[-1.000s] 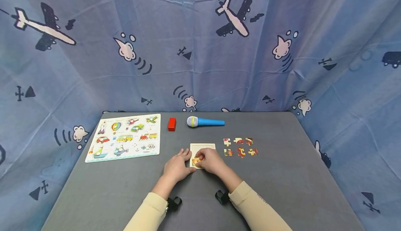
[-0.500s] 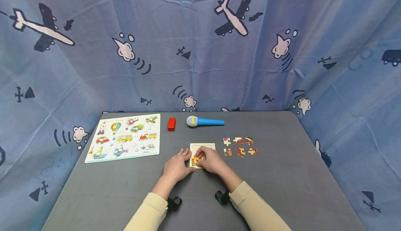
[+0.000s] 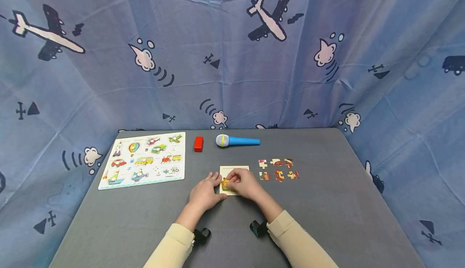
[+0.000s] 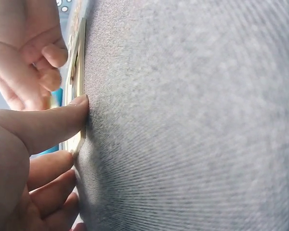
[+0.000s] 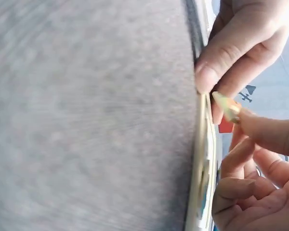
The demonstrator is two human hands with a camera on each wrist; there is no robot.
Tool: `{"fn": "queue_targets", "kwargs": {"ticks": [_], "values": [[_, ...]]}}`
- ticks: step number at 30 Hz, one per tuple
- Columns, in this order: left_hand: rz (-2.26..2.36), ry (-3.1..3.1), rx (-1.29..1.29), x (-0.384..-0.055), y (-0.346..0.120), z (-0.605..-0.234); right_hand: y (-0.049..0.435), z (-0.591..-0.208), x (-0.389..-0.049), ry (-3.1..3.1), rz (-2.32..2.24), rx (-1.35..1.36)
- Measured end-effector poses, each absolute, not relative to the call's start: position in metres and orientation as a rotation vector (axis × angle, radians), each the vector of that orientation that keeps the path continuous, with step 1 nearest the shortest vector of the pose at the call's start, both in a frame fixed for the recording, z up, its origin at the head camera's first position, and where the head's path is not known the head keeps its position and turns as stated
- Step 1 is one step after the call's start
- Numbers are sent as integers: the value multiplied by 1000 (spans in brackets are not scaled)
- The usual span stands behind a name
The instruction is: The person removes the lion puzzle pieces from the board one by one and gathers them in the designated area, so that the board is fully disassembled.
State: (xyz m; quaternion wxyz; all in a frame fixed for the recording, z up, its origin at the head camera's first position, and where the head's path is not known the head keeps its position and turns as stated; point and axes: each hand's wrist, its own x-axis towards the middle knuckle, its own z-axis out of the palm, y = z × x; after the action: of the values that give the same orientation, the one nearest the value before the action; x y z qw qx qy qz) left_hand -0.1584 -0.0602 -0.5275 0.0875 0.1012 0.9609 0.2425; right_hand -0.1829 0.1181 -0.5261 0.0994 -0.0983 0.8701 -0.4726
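Note:
A small pale wooden puzzle tray [image 3: 234,168] lies on the grey table in the head view. My left hand [image 3: 205,193] braces its near left corner, with the thumb along the near edge and the fingers at the left side. Over the tray, my right hand [image 3: 245,184] pinches a yellow-orange puzzle piece [image 5: 227,107] between thumb and fingers. That piece is tilted, close to the left thumb in the right wrist view. The right hand hides much of the tray's inside. To the right, several loose puzzle pieces [image 3: 279,175] lie in two rows.
A white picture board [image 3: 150,171] with printed vehicles lies at the left. Behind the tray are a red block [image 3: 198,144] and a toy microphone [image 3: 243,141] with a blue handle. A blue patterned curtain [image 3: 232,58] rises behind the table [image 3: 327,219].
The piece at my right fingertips has shifted slightly left and tipped up from lying flatter in the tray. My right fingers have moved with it; my left hand has stayed in place.

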Motion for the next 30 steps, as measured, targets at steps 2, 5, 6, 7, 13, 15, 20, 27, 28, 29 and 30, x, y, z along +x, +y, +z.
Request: {"fn": "queue_targets", "kwargs": {"ticks": [2,5,6,7,13,15,20,27,28,29,30], "values": [[716,2861,304,-158,-60,-528,120,-524,-183,2566,-1423,-273],[702,2865,311,-159,-60,-529,125,-517,-183,2547,-1461,-247],[700,2865,312,-159,-60,-529,127,-514,-182,2544,-1469,-233],[699,2866,312,-159,-60,-529,129,-511,-182,2547,-1472,-223],[692,2866,308,-159,-60,-528,151,-500,-179,2593,-1480,-153],[696,2861,304,-159,-59,-528,160,-499,-177,2609,-1488,-132],[710,2852,306,-158,-61,-529,183,-498,-172,2628,-1529,-91],[721,2857,300,-157,-61,-525,208,-503,-163,2643,-1554,-65],[717,2858,304,-157,-60,-525,210,-503,-162,2642,-1554,-58],[712,2860,308,-157,-60,-525,213,-504,-160,2642,-1552,-50],[710,2861,311,-158,-60,-525,215,-505,-159,2640,-1551,-35]]}}
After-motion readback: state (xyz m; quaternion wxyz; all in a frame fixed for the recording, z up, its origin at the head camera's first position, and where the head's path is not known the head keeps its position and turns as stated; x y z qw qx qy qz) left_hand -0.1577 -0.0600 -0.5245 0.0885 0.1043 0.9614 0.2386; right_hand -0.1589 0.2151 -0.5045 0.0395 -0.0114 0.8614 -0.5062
